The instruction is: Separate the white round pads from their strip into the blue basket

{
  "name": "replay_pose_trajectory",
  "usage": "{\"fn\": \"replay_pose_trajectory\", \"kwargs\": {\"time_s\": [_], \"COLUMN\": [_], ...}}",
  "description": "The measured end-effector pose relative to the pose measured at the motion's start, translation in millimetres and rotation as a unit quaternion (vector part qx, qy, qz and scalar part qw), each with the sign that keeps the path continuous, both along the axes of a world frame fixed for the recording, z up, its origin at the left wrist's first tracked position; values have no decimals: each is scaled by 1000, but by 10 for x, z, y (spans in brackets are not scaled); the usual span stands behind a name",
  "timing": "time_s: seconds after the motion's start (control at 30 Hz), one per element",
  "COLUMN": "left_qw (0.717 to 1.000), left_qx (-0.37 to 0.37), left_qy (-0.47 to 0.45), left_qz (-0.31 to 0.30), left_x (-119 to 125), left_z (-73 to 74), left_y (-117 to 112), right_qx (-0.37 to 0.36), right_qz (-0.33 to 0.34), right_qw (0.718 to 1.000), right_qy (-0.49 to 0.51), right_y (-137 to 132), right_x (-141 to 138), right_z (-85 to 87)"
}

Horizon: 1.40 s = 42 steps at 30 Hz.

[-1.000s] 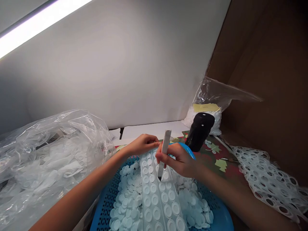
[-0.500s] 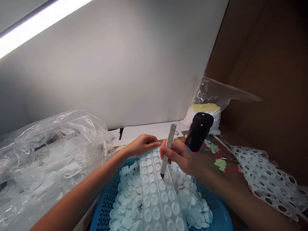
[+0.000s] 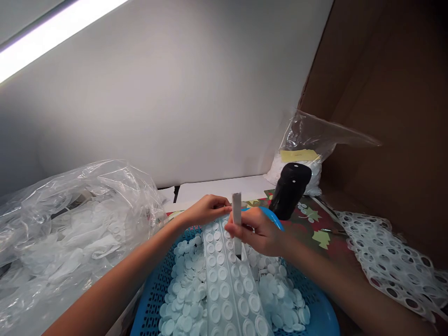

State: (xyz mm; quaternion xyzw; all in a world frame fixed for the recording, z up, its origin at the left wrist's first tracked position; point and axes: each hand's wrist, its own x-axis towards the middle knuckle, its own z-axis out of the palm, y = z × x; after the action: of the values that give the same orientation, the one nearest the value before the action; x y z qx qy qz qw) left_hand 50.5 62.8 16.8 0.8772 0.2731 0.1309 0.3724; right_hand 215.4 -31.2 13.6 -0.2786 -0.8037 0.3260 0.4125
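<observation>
A long translucent white plastic sheet (image 3: 226, 280) with rows of round raised discs lies across a blue basket (image 3: 150, 284). My left hand (image 3: 210, 210) grips its far end, thumb and fingers closed together there. My right hand (image 3: 257, 231) is closed around a slim white tool (image 3: 237, 210) with a dark tip, held nearly upright. The tip meets the sheet's right half among the discs; whether it is a blade I cannot tell. Many loose white discs (image 3: 187, 289) fill the basket on both sides of the sheet.
A large clear plastic bag (image 3: 87, 224) of white pieces lies at left. Behind the basket to the right stand a black bottle-like object (image 3: 290, 191) and a clear bag with a yellow label (image 3: 299, 156). Perforated white sheets (image 3: 388, 256) lie at right beside cardboard (image 3: 392, 116).
My right hand has shifted slightly left, and the white tool has swung from a rightward lean to nearly upright. My left hand stays at the sheet's far end.
</observation>
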Motion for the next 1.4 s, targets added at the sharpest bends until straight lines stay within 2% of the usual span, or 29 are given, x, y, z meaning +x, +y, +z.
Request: {"fn": "replay_pose_trajectory", "kwargs": {"time_s": [0.07,0.13,0.3,0.47,0.63,0.8,0.9,1.07,1.23,1.4], "left_qw": [1000,1000,1000,1000,1000,1000,1000,1000,1000,1000], "left_qx": [-6,-7,2,7,3,2,12,4,-2,3], "left_qy": [4,3,-1,2,-8,-6,-4,-1,0,0], "left_qz": [1,3,2,0,-2,-4,-5,3,3,-1], "left_x": [-3,-5,-9,-11,-9,-10,-11,-12,-8,-5], "left_z": [-2,-11,-27,-20,-33,-70,-72,-46,-35,-8], "left_y": [-1,1,8,8,16,35,38,25,12,-7], "right_qx": [-4,-10,-23,-32,11,47,31,-37,-105,-103], "right_qz": [37,48,-43,-37,-22,57,80,28,31,-5], "right_qw": [998,997,996,996,1000,982,976,998,991,984], "right_qy": [-51,-60,73,68,12,-171,-199,-45,73,143], "right_y": [4,5,-6,-11,-12,8,20,7,6,14], "right_x": [-8,-8,30,36,8,-22,-29,-3,22,11], "right_z": [-9,-11,6,22,33,-37,-52,34,62,47]}}
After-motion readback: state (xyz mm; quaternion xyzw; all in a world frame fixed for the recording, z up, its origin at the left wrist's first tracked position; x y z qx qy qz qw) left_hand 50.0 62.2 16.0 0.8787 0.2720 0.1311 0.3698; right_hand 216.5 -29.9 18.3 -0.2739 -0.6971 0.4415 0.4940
